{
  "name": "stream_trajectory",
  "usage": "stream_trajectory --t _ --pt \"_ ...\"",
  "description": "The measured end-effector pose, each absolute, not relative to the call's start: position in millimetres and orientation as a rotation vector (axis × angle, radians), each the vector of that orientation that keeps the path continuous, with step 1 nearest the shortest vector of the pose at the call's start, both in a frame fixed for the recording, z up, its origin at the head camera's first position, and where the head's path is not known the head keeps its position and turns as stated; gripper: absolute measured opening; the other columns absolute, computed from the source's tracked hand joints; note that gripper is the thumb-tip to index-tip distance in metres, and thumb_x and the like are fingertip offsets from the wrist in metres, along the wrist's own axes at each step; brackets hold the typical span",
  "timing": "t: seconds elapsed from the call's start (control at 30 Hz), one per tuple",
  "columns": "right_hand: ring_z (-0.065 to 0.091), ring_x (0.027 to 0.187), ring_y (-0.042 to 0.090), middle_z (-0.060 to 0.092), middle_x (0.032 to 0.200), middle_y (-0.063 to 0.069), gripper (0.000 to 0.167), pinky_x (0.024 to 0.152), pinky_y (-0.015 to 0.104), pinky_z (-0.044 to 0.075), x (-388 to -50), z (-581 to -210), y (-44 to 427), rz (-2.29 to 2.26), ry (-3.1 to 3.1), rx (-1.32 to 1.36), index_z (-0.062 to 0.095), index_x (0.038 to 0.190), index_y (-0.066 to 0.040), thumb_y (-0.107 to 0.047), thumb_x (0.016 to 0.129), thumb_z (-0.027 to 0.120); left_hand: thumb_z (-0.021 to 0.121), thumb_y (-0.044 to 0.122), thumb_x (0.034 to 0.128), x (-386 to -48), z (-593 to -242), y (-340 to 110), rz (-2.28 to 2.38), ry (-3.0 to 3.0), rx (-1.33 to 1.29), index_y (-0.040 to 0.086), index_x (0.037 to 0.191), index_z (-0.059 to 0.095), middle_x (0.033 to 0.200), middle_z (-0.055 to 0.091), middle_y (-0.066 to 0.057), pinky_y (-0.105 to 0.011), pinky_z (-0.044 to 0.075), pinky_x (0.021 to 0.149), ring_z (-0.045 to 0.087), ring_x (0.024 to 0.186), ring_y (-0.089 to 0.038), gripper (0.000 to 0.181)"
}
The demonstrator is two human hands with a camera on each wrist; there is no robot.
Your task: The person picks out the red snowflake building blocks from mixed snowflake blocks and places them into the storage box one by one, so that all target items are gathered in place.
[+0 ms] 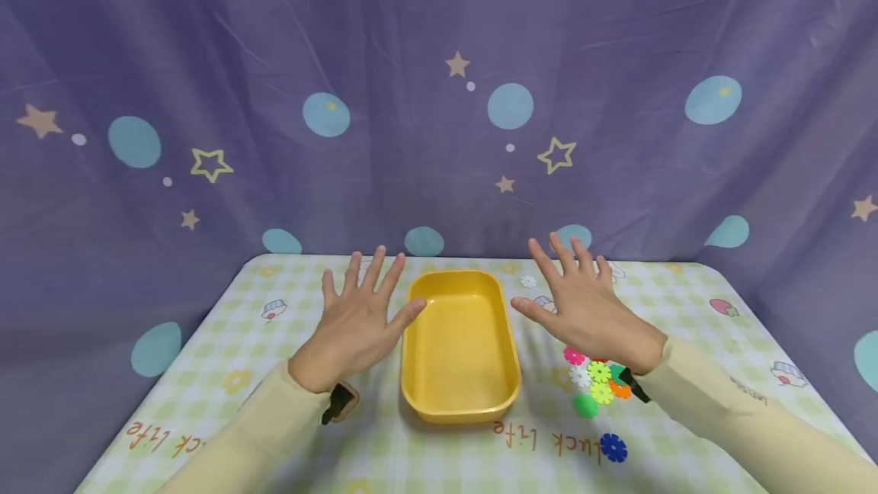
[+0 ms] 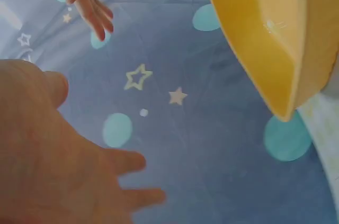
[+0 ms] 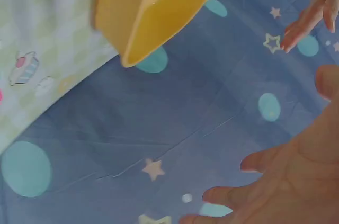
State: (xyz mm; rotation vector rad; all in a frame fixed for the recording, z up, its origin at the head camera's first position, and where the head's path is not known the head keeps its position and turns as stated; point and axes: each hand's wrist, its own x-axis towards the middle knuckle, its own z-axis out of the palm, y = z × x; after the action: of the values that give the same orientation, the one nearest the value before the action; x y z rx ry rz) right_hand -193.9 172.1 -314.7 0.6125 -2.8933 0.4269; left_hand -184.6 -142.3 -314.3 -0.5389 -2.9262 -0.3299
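Observation:
A yellow rectangular plastic tray (image 1: 461,341) stands on the table in the middle of the head view, with nothing visible inside it. My left hand (image 1: 357,319) hovers at the tray's left side, fingers spread and palm down, holding nothing. On the other side, my right hand (image 1: 583,303) is raised with its fingers spread too. Beneath the right wrist lies a cluster of small notched plastic discs (image 1: 600,372) in pink, white, green, yellow and orange; the wrist and sleeve hide part of it. Both wrist views show the tray's wall (image 2: 254,38) and the spread fingers.
A dark blue notched disc (image 1: 613,447) lies apart near the front right. One white disc (image 1: 528,281) sits beyond the tray's right rim. The table wears a green checked cloth (image 1: 274,357), and a purple patterned curtain (image 1: 411,151) hangs behind it.

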Motion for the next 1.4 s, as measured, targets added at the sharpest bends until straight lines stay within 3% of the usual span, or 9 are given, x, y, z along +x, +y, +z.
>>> stream_trajectory --t 0.1,0.2,0.33,0.63,0.9,1.1,1.23,1.33,1.4 --pt "0.018 0.132 0.047 0.019 0.151 0.022 0.076 0.098 0.067 0.016 -205.2 -322.0 186.2 0.427 -2.881 0.63 0.023 0.152 -0.011 -0.051 0.094 0.051 0.029 0.063 0.0952 -196.7 -327.1 -149.6 -0.464 -2.913 -0.647 0.016 0.152 0.024 0.156 0.012 -0.011 -0.065 0.004 0.104 0.008 0.14 -0.038 0.074" --pt "0.038 0.118 0.044 0.042 0.135 0.024 0.06 0.095 0.061 0.031 -217.2 -335.8 208.1 0.433 -2.906 0.614 0.043 0.141 -0.002 -0.024 0.09 0.067 0.035 0.057 0.0973 -211.1 -349.0 -159.8 -0.616 -2.926 -0.761 0.016 0.15 0.027 0.153 0.02 -0.009 -0.064 0.014 0.104 0.018 0.138 -0.034 0.067" --pt "0.051 0.105 0.042 0.058 0.114 0.022 0.045 0.089 0.055 0.044 -227.9 -361.6 234.5 0.5 -3.019 0.551 0.058 0.125 0.003 -0.005 0.083 0.072 0.037 0.052 0.0982 -221.7 -382.4 -173.3 -0.755 -2.972 -0.824 0.017 0.15 0.028 0.15 0.028 -0.004 -0.057 0.022 0.105 0.024 0.137 -0.026 0.063" --pt "0.056 0.089 0.035 0.061 0.1 0.022 0.04 0.081 0.05 0.048 -249.7 -406.6 262.8 0.562 -3.118 0.365 0.06 0.116 0.009 -0.007 0.081 0.073 0.055 0.029 0.0976 -220.2 -405.4 -182.6 -0.923 -2.925 -0.832 0.001 0.145 0.034 0.147 0.028 -0.009 -0.047 0.035 0.102 0.031 0.134 -0.026 0.059" --pt "0.055 0.081 0.032 0.063 0.093 0.019 0.03 0.077 0.047 0.049 -260.2 -416.6 274.2 0.615 -3.194 0.105 0.064 0.101 0.01 -0.008 0.08 0.075 0.053 0.027 0.0989 -226.0 -405.1 -174.1 -0.926 -2.917 -0.846 0.001 0.147 0.03 0.149 0.027 -0.012 -0.047 0.031 0.105 0.03 0.135 -0.027 0.059" --pt "0.053 0.073 0.026 0.062 0.091 0.018 0.03 0.063 0.035 0.051 -260.3 -421.3 277.1 0.735 -3.127 0.082 0.064 0.107 0.007 -0.003 0.08 0.073 0.049 0.029 0.1002 -230.8 -406.6 -170.5 -0.934 -2.934 -0.849 0.001 0.148 0.027 0.152 0.024 -0.011 -0.048 0.028 0.106 0.024 0.137 -0.028 0.06" --pt "0.055 0.079 0.031 0.061 0.094 0.02 0.031 0.07 0.042 0.052 -259.7 -422.1 277.7 0.755 -3.05 0.156 0.066 0.11 0.005 0.008 0.079 0.066 0.049 0.026 0.1004 -232.4 -409.6 -169.2 -0.971 -2.933 -0.849 0.001 0.148 0.026 0.151 0.024 -0.011 -0.048 0.028 0.107 0.024 0.138 -0.027 0.059" --pt "0.056 0.086 0.035 0.062 0.099 0.02 0.03 0.079 0.05 0.049 -257.5 -420.9 277.6 0.746 -2.984 0.241 0.068 0.109 0.004 0.009 0.08 0.065 0.05 0.023 0.1003 -233.3 -411.8 -167.7 -0.988 -2.929 -0.856 0.0 0.148 0.026 0.151 0.024 -0.012 -0.048 0.027 0.107 0.024 0.138 -0.028 0.058" --pt "0.057 0.085 0.032 0.064 0.097 0.017 0.029 0.079 0.049 0.05 -254.3 -417.9 274.2 0.76 -2.948 0.288 0.068 0.11 0.003 0.007 0.081 0.067 0.049 0.023 0.1005 -233.7 -413.0 -166.6 -0.998 -2.932 -0.865 0.0 0.148 0.026 0.152 0.023 -0.013 -0.048 0.026 0.107 0.023 0.138 -0.028 0.058"
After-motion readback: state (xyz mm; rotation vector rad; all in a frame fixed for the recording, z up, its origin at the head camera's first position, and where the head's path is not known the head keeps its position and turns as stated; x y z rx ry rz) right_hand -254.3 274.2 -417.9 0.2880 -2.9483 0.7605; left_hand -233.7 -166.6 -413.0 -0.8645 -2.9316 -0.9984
